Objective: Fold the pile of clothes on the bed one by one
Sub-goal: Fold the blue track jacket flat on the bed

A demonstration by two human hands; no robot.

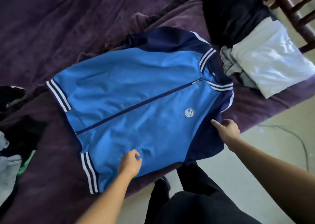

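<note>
A light blue zip jacket [133, 101] with navy sleeves, white-striped cuffs and a round chest badge lies spread front-up on the purple bed cover [51, 27]. My left hand [130, 163] rests on the jacket's near side by the hem, fingers loosely curled, pinching a little of the blue fabric. My right hand [227, 130] touches the navy sleeve at the near shoulder, index finger extended. That sleeve hangs partly over the bed's edge.
Folded clothes, white [271, 56] and black [231, 14], lie stacked at the upper right by a wooden chair [293, 10]. An unfolded pile of dark, grey and green garments [15, 147] sits at the left. A cable [300, 142] lies on the floor at the right.
</note>
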